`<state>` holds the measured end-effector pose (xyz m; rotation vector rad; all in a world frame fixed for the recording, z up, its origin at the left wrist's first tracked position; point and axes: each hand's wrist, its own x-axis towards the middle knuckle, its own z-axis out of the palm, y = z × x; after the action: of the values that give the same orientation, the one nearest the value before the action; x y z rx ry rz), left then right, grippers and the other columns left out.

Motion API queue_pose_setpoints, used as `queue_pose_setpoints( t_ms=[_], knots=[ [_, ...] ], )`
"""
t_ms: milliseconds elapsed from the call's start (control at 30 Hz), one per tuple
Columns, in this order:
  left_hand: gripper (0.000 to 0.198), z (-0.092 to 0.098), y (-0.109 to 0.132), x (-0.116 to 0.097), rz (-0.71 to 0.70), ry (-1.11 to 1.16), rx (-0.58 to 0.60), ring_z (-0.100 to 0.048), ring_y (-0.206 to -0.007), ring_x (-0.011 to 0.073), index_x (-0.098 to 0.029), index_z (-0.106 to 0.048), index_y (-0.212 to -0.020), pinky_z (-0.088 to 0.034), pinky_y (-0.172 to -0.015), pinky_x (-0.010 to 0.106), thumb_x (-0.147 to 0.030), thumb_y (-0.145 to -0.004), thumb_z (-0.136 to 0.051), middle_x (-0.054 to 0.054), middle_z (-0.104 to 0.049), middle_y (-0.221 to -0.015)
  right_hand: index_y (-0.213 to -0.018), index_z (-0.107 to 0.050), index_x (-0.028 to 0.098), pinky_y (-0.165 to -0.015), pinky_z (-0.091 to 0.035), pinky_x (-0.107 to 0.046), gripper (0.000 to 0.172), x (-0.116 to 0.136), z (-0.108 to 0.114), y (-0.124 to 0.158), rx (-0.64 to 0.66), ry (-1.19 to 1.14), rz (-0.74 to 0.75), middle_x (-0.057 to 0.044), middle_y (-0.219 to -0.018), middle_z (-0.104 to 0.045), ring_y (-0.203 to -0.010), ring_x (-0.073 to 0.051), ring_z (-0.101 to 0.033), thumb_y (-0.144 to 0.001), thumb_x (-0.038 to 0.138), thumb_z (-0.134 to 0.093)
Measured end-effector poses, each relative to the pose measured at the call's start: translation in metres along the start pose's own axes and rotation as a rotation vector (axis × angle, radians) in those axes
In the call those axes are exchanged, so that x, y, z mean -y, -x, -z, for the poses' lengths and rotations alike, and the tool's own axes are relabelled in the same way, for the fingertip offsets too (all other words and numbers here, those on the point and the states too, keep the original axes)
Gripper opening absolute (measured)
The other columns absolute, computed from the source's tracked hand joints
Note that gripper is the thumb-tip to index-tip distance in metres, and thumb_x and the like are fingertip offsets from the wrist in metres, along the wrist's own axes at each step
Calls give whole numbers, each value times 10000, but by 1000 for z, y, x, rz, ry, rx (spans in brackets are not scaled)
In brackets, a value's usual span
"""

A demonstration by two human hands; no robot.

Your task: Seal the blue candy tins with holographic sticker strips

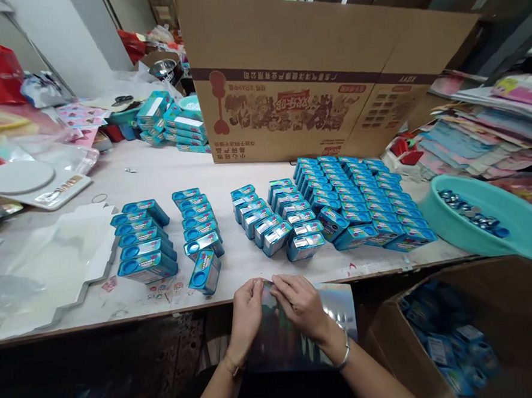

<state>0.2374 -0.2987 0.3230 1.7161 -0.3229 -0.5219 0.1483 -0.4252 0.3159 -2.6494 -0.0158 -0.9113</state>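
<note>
A shiny silver holographic sheet (340, 308) hangs at the table's front edge, over my lap. My left hand (246, 313) is closed, pinching the sheet's upper edge between thumb and fingers. Close beside it, my right hand (302, 306) is also closed on the same edge, its fingers bent over the sheet. Just beyond my hands stand rows of small blue boxes (277, 237) with round tops. One blue box (205, 273) stands at the front of a shorter row, left of my hands.
A large cardboard carton (311, 52) stands at the back. On the right are a turquoise basin (470, 234) with shiny blue pieces and an open carton (386, 330) of blue boxes below. Unfolded white card (71, 259) and a kitchen scale (53, 194) lie left.
</note>
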Motion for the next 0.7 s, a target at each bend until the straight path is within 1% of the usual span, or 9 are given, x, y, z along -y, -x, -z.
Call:
queue_pose_setpoints(
  t_ms=[133, 267, 367, 533, 633, 700],
  knots=[
    [379, -3, -2, 8, 23, 41, 24, -565, -663, 181, -183, -582, -641, -452, -631, 274, -493, -853, -526, 17, -604, -633, -1273, -635, 135, -823, -552, -369, 316, -5, 3, 7, 31, 39, 61, -133, -1066, -745, -942, -233, -695, -965, 169, -572],
    [365, -5, -1, 5, 59, 40, 25, -535, -632, 165, -181, -583, -648, -435, -607, 264, -477, -855, -526, 7, -587, -627, -1288, -634, 146, -818, -568, -371, 324, -7, 4, 8, 49, 48, 75, -130, -1072, -754, -943, -234, -699, -977, 187, -556],
    [347, -6, -1, 2, 80, 68, 11, -531, -625, 163, -183, -585, -644, -428, -600, 260, -469, -834, -535, 2, -577, -621, -1267, -647, 130, -804, -578, -368, 314, -9, 6, 6, 74, 63, 121, -137, -1073, -758, -935, -237, -705, -969, 183, -567],
    [367, -7, -2, 3, 138, 148, -6, -632, -720, 212, -156, -694, -768, -496, -679, 303, -492, -794, -550, 58, -697, -737, -1235, -669, 165, -791, -589, -378, 294, -13, 11, 4, 110, 93, 162, -138, -1094, -757, -917, -241, -713, -973, 180, -536],
    [366, -7, -2, 4, 149, 171, -15, -669, -777, 236, -156, -712, -786, -519, -721, 325, -492, -783, -568, 78, -735, -788, -1186, -684, 197, -798, -594, -374, 275, -12, 12, 4, 108, 26, 138, -133, -1101, -750, -948, -238, -710, -974, 159, -513],
    [363, -7, -1, 4, 130, 151, -16, -674, -797, 239, -156, -720, -795, -523, -745, 334, -482, -794, -561, 79, -742, -799, -1152, -681, 201, -802, -596, -362, 246, -10, 12, 4, 99, -76, 57, -121, -1084, -748, -956, -229, -708, -976, 159, -515]
  ],
)
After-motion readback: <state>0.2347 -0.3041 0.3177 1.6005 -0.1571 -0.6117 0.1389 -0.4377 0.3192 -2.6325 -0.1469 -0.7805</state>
